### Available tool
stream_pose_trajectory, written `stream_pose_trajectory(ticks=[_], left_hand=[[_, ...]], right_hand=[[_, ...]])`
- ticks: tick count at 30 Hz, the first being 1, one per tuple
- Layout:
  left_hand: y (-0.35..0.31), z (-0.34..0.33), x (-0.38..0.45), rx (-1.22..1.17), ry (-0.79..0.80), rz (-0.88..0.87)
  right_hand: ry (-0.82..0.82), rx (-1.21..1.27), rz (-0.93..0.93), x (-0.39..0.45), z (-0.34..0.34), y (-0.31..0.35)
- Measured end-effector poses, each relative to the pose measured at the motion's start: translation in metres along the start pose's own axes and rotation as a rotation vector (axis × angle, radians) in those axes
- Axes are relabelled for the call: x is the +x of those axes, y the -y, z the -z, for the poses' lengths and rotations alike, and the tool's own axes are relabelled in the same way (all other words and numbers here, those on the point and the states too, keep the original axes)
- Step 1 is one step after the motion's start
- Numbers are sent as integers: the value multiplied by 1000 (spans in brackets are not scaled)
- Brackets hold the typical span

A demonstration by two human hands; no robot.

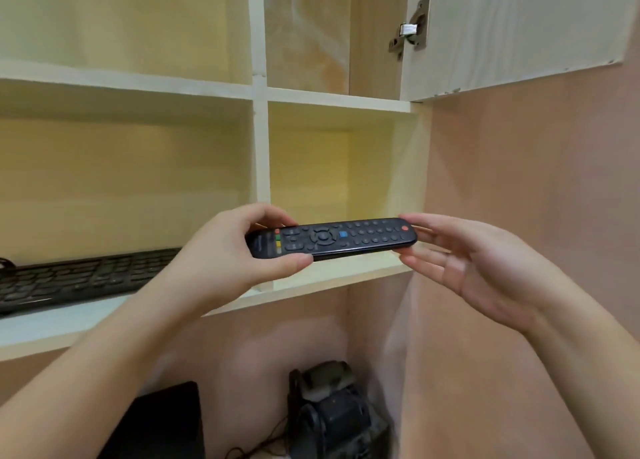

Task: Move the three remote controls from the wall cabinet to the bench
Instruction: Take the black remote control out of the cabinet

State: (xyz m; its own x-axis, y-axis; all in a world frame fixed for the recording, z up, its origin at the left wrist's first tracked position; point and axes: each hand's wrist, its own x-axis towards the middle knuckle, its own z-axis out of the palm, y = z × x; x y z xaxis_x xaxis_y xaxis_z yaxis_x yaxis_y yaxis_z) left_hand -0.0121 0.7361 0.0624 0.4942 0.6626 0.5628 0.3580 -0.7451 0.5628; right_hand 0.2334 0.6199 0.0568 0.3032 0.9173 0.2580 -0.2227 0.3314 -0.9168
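Observation:
A long black remote control (pixel 332 238) with coloured buttons lies level in the air, just in front of the lower right compartment of the wall cabinet (pixel 260 167). My left hand (pixel 228 250) grips its left end between thumb and fingers. My right hand (pixel 464 257) is open, palm turned inward, its fingertips touching the remote's right end by the red button. No other remote shows in the cabinet compartments. The bench is out of view.
A black keyboard (pixel 79 278) lies on the lower left shelf. The cabinet door (pixel 512 25) hangs open at upper right with its hinge showing. Below, against the pink wall, stand a black box (pixel 162 424) and a dark device (pixel 332 413) with a cable.

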Motion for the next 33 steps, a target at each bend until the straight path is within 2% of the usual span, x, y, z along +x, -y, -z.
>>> stream_pose_trajectory(ticks=[11,17,23,33], left_hand=[[-31,-86,-26,-79,197,-143],[-68,-136,-48,-106,307,-218],[-125,-202,-74,-151,412,-288],[-235,-302,-126,-336,618,-344]], right_hand=[[-317,-45,-11,-100,63,-10],[-404,-40,1,-167,111,-4],[-562,-9,-23,-249,162,8],[-829,51,76,-390,231,42]])
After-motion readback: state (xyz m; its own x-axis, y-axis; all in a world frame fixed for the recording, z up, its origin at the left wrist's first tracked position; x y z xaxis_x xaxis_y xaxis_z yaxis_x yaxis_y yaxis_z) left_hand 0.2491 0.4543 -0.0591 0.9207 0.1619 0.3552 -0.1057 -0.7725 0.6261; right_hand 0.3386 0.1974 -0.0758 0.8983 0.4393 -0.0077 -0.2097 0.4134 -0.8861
